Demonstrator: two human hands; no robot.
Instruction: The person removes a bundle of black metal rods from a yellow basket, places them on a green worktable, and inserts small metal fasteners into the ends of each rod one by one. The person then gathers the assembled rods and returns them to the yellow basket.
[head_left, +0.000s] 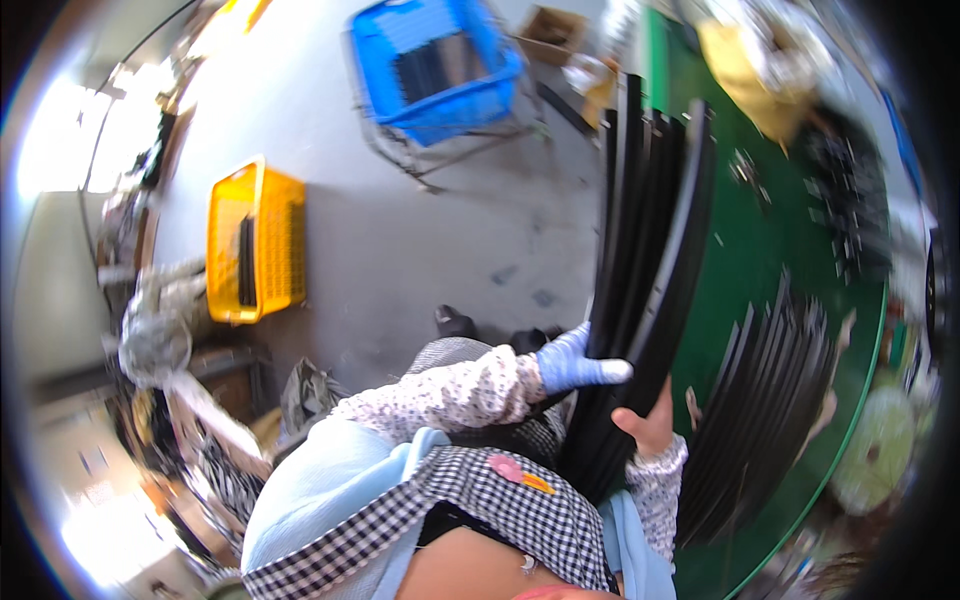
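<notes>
A bundle of long black strips stretches from my lap up along the edge of the green table. Small bright spots show near the strips' far ends. On the bundle's left side, my left hand is closed in a blue glove with a white thumb tip. My right hand, bare, grips the same bundle from the right, lower down, with its thumb lying over the strips. A second group of black strips rests on the table to the right of my right hand.
Beyond the table's left edge, a blue basket with dark pieces stands on a metal frame. A yellow basket holding dark strips is at left. Small metal parts, a dark pile and a yellow sack lie on the table.
</notes>
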